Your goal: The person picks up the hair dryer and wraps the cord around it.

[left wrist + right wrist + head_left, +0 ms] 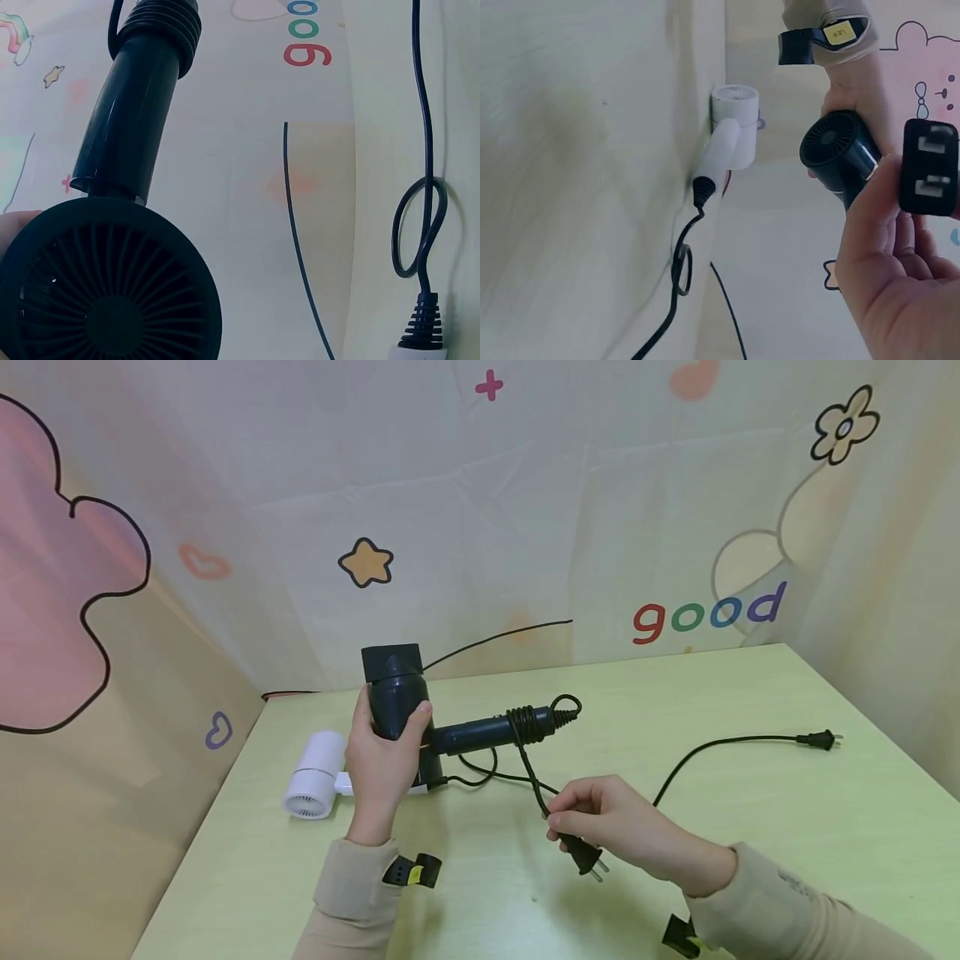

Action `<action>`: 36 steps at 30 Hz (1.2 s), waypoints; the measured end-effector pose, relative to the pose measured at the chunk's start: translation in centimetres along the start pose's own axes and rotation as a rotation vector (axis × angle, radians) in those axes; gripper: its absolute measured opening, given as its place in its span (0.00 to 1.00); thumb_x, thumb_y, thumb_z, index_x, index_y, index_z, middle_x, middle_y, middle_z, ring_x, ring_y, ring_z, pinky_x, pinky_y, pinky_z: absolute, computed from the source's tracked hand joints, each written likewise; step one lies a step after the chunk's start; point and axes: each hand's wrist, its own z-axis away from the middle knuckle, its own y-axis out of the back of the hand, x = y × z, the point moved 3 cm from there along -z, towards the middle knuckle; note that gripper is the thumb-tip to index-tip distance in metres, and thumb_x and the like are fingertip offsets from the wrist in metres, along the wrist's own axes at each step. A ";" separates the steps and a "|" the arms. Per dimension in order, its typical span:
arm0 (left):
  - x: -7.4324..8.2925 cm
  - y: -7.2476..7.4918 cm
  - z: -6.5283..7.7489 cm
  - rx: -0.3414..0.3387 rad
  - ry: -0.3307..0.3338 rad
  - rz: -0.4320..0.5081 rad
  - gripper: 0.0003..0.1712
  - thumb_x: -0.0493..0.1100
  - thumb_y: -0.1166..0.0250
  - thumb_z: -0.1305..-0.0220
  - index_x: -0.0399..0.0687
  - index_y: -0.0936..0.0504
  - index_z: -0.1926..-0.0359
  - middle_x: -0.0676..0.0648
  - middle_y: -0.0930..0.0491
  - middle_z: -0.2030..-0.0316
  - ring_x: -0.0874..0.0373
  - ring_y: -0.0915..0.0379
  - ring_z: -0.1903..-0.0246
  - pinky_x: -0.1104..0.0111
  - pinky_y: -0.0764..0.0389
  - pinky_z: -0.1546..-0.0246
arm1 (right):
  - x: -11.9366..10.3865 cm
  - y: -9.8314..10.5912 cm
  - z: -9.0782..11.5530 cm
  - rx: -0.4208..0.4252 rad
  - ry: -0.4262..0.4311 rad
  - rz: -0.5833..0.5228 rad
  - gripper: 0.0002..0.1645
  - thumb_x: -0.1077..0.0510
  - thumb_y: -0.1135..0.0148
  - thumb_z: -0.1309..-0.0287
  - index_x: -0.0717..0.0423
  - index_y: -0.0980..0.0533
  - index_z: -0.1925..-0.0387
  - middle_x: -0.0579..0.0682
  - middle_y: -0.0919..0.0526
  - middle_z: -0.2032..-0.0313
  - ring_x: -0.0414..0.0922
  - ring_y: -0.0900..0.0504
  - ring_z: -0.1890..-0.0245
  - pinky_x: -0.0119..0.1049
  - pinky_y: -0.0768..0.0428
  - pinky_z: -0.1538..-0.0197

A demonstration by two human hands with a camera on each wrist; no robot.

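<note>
My left hand [385, 760] grips the barrel of a black hair dryer [397, 702], held above the table with its nozzle up and its handle pointing right. The round rear grille faces the camera in the left wrist view. Several turns of black cord [529, 724] are wound round the end of the handle. From there the cord runs down to my right hand [622, 827], which pinches its black plug [581, 852] between thumb and fingers. In the right wrist view the plug's two flat prongs face the camera. The left hand partly hides a white hair dryer [311, 777] behind it.
The white dryer lies on the pale green table [750, 810] at the left. Its black cord [720, 742] loops behind my right hand to a plug [819, 740] at the right. A printed curtain [480, 527] hangs along the back and sides.
</note>
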 end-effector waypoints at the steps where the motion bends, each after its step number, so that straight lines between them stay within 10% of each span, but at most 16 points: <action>1: 0.0 0.0 0.0 -0.002 0.004 0.003 0.44 0.60 0.34 0.44 0.58 0.42 0.30 0.45 0.24 0.53 0.50 0.22 0.61 0.57 0.18 0.65 | 0.2 0.0 0.0 0.001 0.000 0.006 0.13 0.57 0.41 0.39 0.65 0.23 0.62 0.49 0.15 0.69 0.40 0.19 0.69 0.30 0.25 0.70; 36: -0.1 -0.3 0.0 -0.141 0.177 0.173 0.34 0.58 0.34 0.44 0.61 0.32 0.37 0.43 0.23 0.52 0.50 0.19 0.60 0.59 0.17 0.61 | 3.9 -0.3 -3.6 -0.012 0.056 0.095 0.18 0.49 0.41 0.38 0.61 0.21 0.59 0.55 0.14 0.63 0.38 0.21 0.68 0.37 0.21 0.62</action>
